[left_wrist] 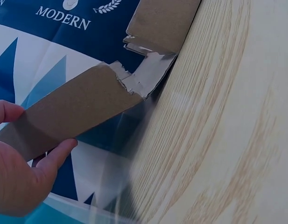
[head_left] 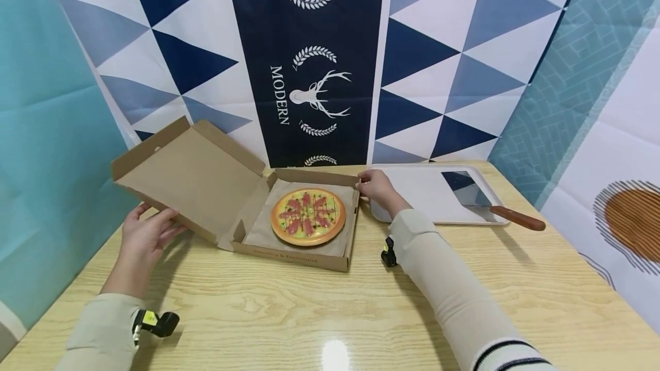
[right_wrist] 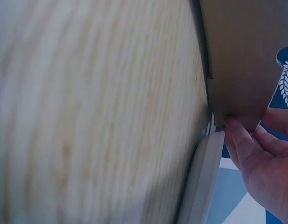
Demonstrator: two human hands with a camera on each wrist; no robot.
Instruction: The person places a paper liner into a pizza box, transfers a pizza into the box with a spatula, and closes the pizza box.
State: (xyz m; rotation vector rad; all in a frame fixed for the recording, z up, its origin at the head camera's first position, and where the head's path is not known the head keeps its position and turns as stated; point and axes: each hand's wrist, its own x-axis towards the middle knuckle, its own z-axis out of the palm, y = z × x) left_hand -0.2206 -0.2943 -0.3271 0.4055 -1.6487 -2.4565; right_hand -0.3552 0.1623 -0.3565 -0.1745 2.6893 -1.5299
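Okay, left hand (head_left: pixel 148 235) grips the outer edge of the lid (head_left: pixel 192 177), thumb one side, fingers the other; right hand (head_left: pixel 380 189) pinches the back right corner of the pizza box (head_left: pixel 290 257); pizza (head_left: pixel 307 216) lies flat inside on a paper liner (head_left: pixel 256 236), right of middle; progress, as judged: pizza in and lid up are done, lid not over it, so closing looks left; lid leans outward on the box's left side, hinge side joined; right wall just beside the tray (head_left: pixel 419 179), tight there; spatula (head_left: pixel 471 190) has its blade on the tray, handle out past the rim; back wall near the backdrop (head_left: pixel 423 73), little room; most open room is table (head_left: pixel 258 308) in front, between the forearms; space over the pizza is unblocked.
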